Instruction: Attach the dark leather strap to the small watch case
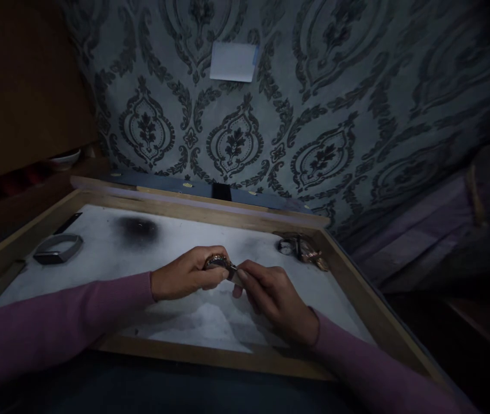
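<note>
A round wristwatch (216, 262) with a dark face and a shiny, studded-looking rim is gripped between the thumb and fingers of my left hand (191, 271). My right hand (271, 296) is closed in a pinch on a short dark strip (233, 272) at the watch's right edge. It looks like the watch's strap, though the dim light hides how it joins. Both hands are held close together over the white floor of a shallow wooden tray (171, 349). The watch's underside is hidden by my left fingers.
A grey banded watch (58, 249) lies at the tray's left, near a dark flat strip (10, 283). Several watches and straps (301, 250) are heaped in the far right corner. Wooden walls rim the tray; behind it stands a patterned wall (234, 138) with a white card (233, 61).
</note>
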`<state>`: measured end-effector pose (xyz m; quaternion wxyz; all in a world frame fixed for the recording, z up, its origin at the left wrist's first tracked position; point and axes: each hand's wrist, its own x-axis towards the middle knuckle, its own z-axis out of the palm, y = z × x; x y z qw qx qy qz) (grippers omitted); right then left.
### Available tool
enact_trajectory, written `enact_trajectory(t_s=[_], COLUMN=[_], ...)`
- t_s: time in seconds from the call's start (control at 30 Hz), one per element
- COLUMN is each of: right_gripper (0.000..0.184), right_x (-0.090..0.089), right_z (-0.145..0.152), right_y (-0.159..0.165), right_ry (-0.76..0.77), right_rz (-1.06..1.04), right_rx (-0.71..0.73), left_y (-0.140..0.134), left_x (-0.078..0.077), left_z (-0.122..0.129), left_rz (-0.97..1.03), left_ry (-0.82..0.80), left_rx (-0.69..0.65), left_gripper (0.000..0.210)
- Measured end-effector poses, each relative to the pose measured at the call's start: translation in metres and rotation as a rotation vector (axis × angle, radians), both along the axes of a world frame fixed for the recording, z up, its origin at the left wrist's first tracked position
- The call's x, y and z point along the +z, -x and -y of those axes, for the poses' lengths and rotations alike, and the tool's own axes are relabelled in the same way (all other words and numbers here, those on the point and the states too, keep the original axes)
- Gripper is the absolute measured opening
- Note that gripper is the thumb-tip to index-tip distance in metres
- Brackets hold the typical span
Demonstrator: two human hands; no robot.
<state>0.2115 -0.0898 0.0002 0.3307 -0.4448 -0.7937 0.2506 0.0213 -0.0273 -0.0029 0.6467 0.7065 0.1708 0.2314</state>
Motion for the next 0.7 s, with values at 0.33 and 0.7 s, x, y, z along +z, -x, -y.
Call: enact_trajectory(t_s=[0.33,0.7], right_gripper=[0.034,0.029], right_x=[-0.0026,-0.0058], right_z=[-0.0039,-0.0090], right_y=[-0.0028,-0.0072], right_ry=[-0.122,-0.182], right_rz=[0.089,0.111], right_rx=[0.021,0.089], left_y=[0.0002,-0.0015], left_x=[-0.0026,-0.0021], left_z=[-0.0019,-0.0020], left_rz=[-0.015,0.052], left_ry=[-0.041,0.244], left_rx=[-0.002,-0.071], left_gripper=[0.011,0.016])
